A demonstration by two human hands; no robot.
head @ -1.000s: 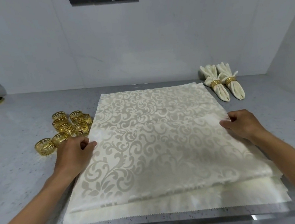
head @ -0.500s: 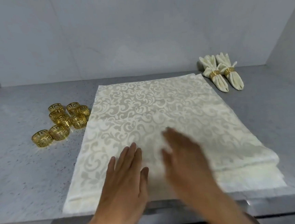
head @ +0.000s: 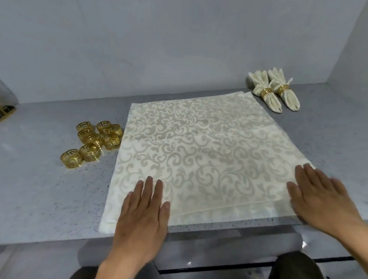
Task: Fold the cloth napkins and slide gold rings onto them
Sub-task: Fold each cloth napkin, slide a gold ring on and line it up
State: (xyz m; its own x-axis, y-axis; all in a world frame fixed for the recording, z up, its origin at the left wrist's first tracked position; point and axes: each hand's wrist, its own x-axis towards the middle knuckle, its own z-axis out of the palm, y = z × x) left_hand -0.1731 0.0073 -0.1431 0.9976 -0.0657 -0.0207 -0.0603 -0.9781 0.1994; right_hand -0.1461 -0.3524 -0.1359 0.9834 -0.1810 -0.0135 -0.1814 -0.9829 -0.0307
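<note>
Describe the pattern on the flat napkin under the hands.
Cream napkin with a beige scrolling leaf damask; head view shows it best.

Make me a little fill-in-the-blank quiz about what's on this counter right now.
1. Both hands, left hand and right hand, lie ____ on the patterned napkin.
2. The number of finished napkins already wearing rings is ____.
3. The loose gold rings sit to the ____ of the napkin.

Missing words: flat; two; left
</note>
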